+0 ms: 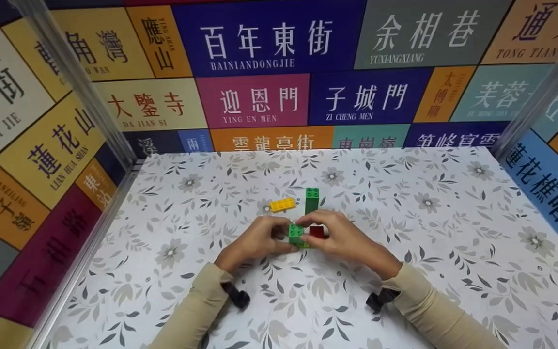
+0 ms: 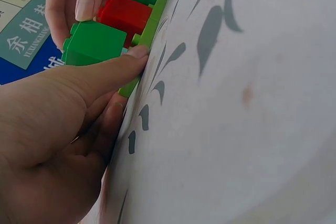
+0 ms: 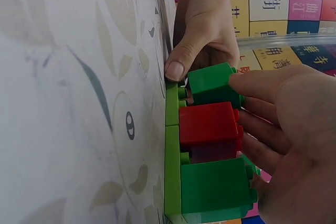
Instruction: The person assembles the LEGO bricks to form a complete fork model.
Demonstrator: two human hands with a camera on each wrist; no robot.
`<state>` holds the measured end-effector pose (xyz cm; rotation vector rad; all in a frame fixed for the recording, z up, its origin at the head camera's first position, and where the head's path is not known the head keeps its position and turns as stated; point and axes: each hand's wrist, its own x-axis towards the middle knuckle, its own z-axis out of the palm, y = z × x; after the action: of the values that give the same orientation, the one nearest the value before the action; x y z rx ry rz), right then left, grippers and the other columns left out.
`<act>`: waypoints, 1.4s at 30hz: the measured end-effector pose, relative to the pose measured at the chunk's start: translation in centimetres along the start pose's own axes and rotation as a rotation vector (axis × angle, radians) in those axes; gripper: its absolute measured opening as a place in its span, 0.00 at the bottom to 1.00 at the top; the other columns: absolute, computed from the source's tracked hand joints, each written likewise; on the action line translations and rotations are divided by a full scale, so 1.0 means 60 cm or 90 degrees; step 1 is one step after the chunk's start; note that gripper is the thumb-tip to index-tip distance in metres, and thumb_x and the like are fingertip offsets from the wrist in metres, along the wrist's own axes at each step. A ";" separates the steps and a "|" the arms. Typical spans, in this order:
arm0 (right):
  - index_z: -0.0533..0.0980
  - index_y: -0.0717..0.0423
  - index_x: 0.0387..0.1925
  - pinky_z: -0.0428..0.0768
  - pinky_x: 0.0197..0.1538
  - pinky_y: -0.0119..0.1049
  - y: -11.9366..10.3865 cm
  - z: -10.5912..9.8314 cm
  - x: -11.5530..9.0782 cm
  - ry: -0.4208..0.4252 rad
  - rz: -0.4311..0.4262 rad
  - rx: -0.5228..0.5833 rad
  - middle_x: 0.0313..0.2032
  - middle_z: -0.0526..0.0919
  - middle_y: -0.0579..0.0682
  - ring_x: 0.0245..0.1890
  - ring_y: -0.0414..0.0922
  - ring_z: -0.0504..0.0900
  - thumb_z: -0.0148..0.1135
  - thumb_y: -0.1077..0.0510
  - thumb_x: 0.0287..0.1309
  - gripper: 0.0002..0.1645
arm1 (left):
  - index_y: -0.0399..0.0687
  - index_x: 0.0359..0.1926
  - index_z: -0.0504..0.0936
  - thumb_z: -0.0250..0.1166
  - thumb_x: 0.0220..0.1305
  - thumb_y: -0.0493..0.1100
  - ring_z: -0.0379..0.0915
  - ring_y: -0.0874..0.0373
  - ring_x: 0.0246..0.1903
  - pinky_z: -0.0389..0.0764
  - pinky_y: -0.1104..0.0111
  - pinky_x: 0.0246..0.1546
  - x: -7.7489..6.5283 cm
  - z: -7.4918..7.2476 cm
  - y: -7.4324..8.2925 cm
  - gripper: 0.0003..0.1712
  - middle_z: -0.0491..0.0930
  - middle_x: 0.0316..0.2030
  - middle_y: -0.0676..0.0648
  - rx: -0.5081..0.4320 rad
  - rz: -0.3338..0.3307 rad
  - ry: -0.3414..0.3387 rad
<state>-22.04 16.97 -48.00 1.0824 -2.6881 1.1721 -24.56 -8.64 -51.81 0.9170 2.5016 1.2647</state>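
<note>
A long lime-green base of toy bricks [image 3: 172, 166] lies flat on the patterned table. My left hand [image 2: 58, 114] grips one end of this base, its thumb on the near edge and its fingers at the far side. My right hand [image 1: 339, 235] pinches a green brick [image 2: 97, 43], which sits tilted over the base's left end, not flush with the studs. On the base beside it stands a red brick [image 3: 207, 127], and past that a darker green brick [image 3: 215, 188]. In the head view my right hand covers the darker brick, while my left hand [image 1: 259, 237] is close by.
Behind my hands a tall green brick stack [image 1: 312, 199] stands upright. To its left lies a flat yellow brick [image 1: 283, 204]. The table [image 1: 405, 300] has a leaf-print cover and meets walls [image 1: 259, 99] with printed signs at the back and sides.
</note>
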 end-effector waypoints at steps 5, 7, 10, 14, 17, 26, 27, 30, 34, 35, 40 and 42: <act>0.86 0.48 0.58 0.85 0.59 0.49 0.000 0.000 0.000 -0.002 0.004 -0.020 0.53 0.91 0.44 0.53 0.48 0.88 0.76 0.53 0.67 0.20 | 0.56 0.49 0.90 0.85 0.58 0.45 0.84 0.59 0.39 0.86 0.69 0.43 0.002 0.001 -0.001 0.19 0.88 0.39 0.56 0.021 -0.005 0.003; 0.86 0.48 0.59 0.85 0.59 0.49 0.001 -0.001 0.000 -0.002 0.009 -0.027 0.53 0.91 0.44 0.52 0.46 0.87 0.76 0.53 0.67 0.20 | 0.56 0.49 0.90 0.85 0.58 0.45 0.84 0.58 0.39 0.85 0.69 0.43 0.002 0.001 0.000 0.19 0.88 0.39 0.55 0.024 -0.005 0.004; 0.86 0.47 0.59 0.84 0.58 0.48 0.001 -0.002 -0.001 -0.002 0.018 -0.035 0.52 0.91 0.44 0.51 0.44 0.87 0.76 0.52 0.67 0.20 | 0.56 0.49 0.89 0.84 0.58 0.46 0.84 0.57 0.39 0.85 0.69 0.43 0.002 0.000 0.003 0.19 0.88 0.39 0.55 0.027 -0.009 0.003; 0.87 0.46 0.59 0.84 0.55 0.46 0.001 -0.002 -0.003 -0.001 0.023 -0.038 0.52 0.90 0.44 0.49 0.43 0.86 0.76 0.52 0.67 0.20 | 0.56 0.50 0.89 0.84 0.58 0.46 0.84 0.56 0.40 0.86 0.68 0.44 0.002 -0.001 0.004 0.19 0.88 0.40 0.55 0.023 -0.008 -0.001; 0.87 0.46 0.60 0.84 0.51 0.45 0.002 0.000 -0.004 -0.001 0.024 -0.038 0.50 0.90 0.45 0.46 0.43 0.85 0.76 0.52 0.67 0.20 | 0.57 0.51 0.89 0.84 0.58 0.46 0.85 0.55 0.41 0.86 0.67 0.45 0.002 -0.002 0.005 0.20 0.88 0.40 0.54 0.017 -0.007 -0.003; 0.87 0.45 0.59 0.83 0.47 0.39 0.002 0.004 -0.005 0.005 0.032 -0.031 0.49 0.90 0.46 0.43 0.42 0.83 0.76 0.53 0.68 0.20 | 0.59 0.51 0.89 0.84 0.58 0.45 0.84 0.59 0.42 0.86 0.67 0.48 0.001 -0.001 0.001 0.20 0.88 0.42 0.56 0.005 -0.012 -0.009; 0.87 0.45 0.59 0.83 0.46 0.39 0.002 0.004 -0.006 0.006 0.032 -0.030 0.49 0.90 0.46 0.42 0.42 0.83 0.76 0.53 0.68 0.19 | 0.59 0.51 0.89 0.84 0.58 0.45 0.84 0.59 0.42 0.86 0.68 0.47 0.000 -0.001 0.000 0.20 0.88 0.42 0.56 0.004 -0.012 -0.008; 0.87 0.45 0.59 0.84 0.44 0.39 0.001 0.005 -0.006 0.009 0.032 -0.027 0.48 0.91 0.45 0.40 0.40 0.82 0.75 0.52 0.69 0.19 | 0.59 0.50 0.89 0.84 0.58 0.45 0.83 0.59 0.41 0.85 0.67 0.45 -0.001 -0.001 0.001 0.19 0.88 0.41 0.56 0.004 -0.009 -0.003; 0.87 0.44 0.60 0.85 0.44 0.42 0.002 0.008 -0.005 0.009 0.033 -0.026 0.48 0.91 0.43 0.40 0.39 0.82 0.75 0.52 0.69 0.19 | 0.60 0.49 0.89 0.84 0.58 0.45 0.83 0.59 0.40 0.85 0.67 0.45 -0.002 -0.001 0.001 0.19 0.87 0.40 0.56 0.005 -0.010 0.001; 0.87 0.44 0.59 0.85 0.45 0.43 0.003 0.008 -0.006 0.009 0.034 -0.025 0.49 0.91 0.43 0.41 0.39 0.82 0.75 0.52 0.69 0.19 | 0.60 0.49 0.89 0.84 0.58 0.45 0.83 0.59 0.40 0.85 0.67 0.45 -0.002 -0.001 0.001 0.19 0.88 0.40 0.57 0.004 -0.012 0.000; 0.88 0.43 0.60 0.85 0.48 0.46 0.004 0.008 -0.007 0.010 0.038 -0.025 0.50 0.91 0.43 0.43 0.40 0.83 0.76 0.52 0.68 0.19 | 0.62 0.51 0.89 0.84 0.58 0.45 0.85 0.61 0.43 0.86 0.66 0.49 -0.003 -0.002 0.003 0.20 0.88 0.42 0.58 0.004 -0.022 -0.007; 0.87 0.43 0.60 0.85 0.49 0.46 0.004 0.008 -0.008 0.010 0.038 -0.027 0.50 0.91 0.43 0.44 0.41 0.83 0.76 0.52 0.68 0.20 | 0.63 0.52 0.89 0.84 0.58 0.45 0.85 0.61 0.44 0.86 0.66 0.52 -0.003 -0.003 0.004 0.21 0.89 0.44 0.58 0.004 -0.026 -0.010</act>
<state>-21.72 17.07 -48.63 0.9894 -2.7390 1.1206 -24.41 -8.76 -51.56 0.8695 2.5016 1.2330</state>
